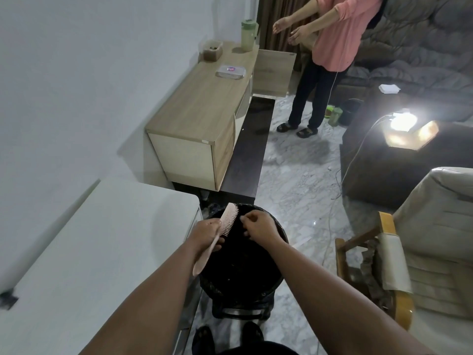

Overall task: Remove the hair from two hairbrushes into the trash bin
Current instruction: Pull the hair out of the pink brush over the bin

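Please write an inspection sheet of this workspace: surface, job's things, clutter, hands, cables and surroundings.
Surface: white table at the left, its visible top bare.
Job's things: pink hairbrush held over the black-lined trash bin; a second brush: nothing seen.
Clutter: wipes pack, brown container and green jug on the wooden cabinet.
Hands: left hand grips the brush handle; right hand, fingers curled, beside the bristles; any hair in it is too small to tell.
Cables: white cable across the marble floor to a bright lamp.
Surroundings: another person, sofa, wooden armchair.

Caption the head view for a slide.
Left hand holds pink hairbrush over black trash bin; right hand beside bristles.
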Available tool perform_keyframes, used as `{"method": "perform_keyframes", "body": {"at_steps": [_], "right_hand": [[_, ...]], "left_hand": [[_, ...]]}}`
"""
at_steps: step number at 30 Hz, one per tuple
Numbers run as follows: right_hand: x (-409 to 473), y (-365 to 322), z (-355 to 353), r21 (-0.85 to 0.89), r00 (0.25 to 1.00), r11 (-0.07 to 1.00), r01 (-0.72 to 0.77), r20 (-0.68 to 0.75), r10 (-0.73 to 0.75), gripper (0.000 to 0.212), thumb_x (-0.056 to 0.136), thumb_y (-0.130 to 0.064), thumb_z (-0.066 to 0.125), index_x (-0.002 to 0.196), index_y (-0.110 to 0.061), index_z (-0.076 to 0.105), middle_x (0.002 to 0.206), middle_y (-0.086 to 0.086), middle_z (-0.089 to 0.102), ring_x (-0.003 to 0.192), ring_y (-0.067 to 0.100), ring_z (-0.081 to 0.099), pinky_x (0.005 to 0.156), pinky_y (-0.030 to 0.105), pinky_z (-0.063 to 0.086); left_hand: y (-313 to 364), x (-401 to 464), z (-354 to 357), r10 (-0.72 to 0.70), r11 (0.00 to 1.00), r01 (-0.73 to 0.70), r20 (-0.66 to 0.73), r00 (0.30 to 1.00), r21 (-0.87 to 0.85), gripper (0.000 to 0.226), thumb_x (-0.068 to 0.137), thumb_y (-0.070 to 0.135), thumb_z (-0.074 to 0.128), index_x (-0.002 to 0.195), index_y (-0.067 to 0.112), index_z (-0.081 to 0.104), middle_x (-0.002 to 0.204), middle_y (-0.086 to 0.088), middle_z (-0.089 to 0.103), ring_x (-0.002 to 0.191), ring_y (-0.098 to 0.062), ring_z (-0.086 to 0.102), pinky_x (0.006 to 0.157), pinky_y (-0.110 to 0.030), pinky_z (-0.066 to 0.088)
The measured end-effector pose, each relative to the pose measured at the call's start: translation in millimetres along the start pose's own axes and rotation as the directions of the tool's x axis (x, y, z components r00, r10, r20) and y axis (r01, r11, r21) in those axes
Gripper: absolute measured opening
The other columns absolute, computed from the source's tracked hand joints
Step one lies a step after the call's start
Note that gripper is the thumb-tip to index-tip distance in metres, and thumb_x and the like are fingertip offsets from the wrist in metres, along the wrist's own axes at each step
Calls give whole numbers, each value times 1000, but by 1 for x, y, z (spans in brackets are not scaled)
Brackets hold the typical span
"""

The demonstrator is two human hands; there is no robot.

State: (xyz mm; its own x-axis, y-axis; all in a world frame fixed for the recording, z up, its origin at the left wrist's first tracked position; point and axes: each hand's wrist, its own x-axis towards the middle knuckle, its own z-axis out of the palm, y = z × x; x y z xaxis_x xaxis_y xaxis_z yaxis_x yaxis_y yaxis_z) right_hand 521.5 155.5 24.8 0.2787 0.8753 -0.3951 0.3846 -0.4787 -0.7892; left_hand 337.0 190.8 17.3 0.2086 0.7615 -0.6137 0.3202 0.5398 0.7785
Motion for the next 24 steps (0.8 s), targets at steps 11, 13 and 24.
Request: {"method": "perform_keyframes", "body": {"at_steps": [11,13,24], "right_hand": [[12,19,-15,89,950,951,-297,-76,303,17,91,-12,66,87,2,75,63,12,72,57,25,73,67,43,66],[10,30,-24,-139,953,945,-294,-118,279,26,90,-19,54,90,-1,73,70,14,75,69,33,75,74,47,67],[0,1,6,-147,957,952,268,-75,-281,33,90,-29,74,124,-26,73,103,-5,68,91,14,67,90,30,53]], "left_hand": [[-3,-8,-8,12,972,8,83,996,-235,37,111,22,41,134,2,61,100,-21,61,59,-13,55,40,-22,40],[-1,-5,-15,4,955,25,96,995,-297,37,110,24,41,133,2,61,106,-23,62,59,-13,56,41,-21,43],[12,-15,12,-70,974,84,75,995,-209,34,104,21,43,116,14,73,86,-11,71,61,-13,66,46,-24,47]]}}
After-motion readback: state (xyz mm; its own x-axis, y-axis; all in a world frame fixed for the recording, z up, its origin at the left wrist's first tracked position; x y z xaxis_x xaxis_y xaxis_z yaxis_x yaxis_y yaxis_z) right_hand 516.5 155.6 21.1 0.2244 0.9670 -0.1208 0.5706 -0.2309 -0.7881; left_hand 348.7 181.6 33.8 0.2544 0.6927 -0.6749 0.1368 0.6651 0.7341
